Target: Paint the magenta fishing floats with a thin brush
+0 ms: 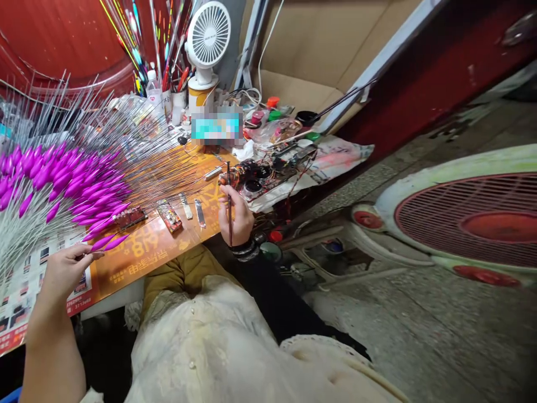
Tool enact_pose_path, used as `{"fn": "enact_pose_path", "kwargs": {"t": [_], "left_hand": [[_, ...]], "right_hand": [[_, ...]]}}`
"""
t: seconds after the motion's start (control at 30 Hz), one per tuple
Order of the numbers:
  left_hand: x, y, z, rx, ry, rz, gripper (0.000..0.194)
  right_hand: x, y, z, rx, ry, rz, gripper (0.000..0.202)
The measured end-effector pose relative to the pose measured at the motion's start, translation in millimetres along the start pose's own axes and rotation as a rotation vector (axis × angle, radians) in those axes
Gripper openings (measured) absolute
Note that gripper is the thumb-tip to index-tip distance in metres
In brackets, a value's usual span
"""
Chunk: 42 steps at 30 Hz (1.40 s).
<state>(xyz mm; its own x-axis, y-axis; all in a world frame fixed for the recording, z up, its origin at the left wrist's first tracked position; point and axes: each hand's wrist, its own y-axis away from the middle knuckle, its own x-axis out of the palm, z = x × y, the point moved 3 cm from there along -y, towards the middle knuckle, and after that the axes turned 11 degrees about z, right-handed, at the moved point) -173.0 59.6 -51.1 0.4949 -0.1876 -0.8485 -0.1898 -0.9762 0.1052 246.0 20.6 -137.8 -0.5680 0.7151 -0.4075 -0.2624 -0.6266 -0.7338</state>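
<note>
My left hand [69, 268] pinches the thin end of a magenta float [103, 242] at the near edge of a big bundle of similar floats [62, 173] with long thin stems. My right hand [237, 217] is closed around a slim dark brush [229, 210], held upright at the table's right end. Just beyond that hand are small dark paint pots [252, 187]. Between my hands, small red blocks [170, 216] and two flat strips [200, 214] lie on the orange table cover [146, 252].
A small white fan [208, 34] stands at the back beside cups of colourful rods [165, 56]. Bottles, caps and plastic bags crowd the table's back right. A large floor fan [474, 215] is at the far right.
</note>
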Motion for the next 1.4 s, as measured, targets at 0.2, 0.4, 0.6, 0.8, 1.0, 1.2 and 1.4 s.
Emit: {"fn": "enact_pose_path", "kwargs": {"t": [0.2,0.4,0.6,0.8,1.0,1.2,1.4], "left_hand": [[8.1,-7,-6,-0.092,0.015,0.037,0.033],[11.8,-14,-6,-0.091,-0.004,0.043,0.035],[11.4,-19,-9,-0.036,-0.022,0.044,0.029],[11.6,-19,-12,-0.077,-0.028,0.072,0.032],[7.8,-24,-4,-0.108,-0.067,-0.007,0.035],[7.0,-26,3,-0.106,-0.033,-0.009,0.036],[4.8,-22,9,-0.058,-0.062,-0.009,0.035]], "right_hand": [[11,-6,-1,-0.066,0.032,0.128,0.044],[22,-5,-7,-0.093,0.002,0.147,0.049],[24,-4,-10,-0.083,-0.010,0.198,0.050],[27,-3,-13,-0.069,-0.017,0.211,0.053],[28,-5,-13,-0.080,0.001,0.243,0.058],[28,-7,-13,-0.059,0.028,0.297,0.063],[31,-8,-14,-0.078,0.012,0.289,0.060]]}}
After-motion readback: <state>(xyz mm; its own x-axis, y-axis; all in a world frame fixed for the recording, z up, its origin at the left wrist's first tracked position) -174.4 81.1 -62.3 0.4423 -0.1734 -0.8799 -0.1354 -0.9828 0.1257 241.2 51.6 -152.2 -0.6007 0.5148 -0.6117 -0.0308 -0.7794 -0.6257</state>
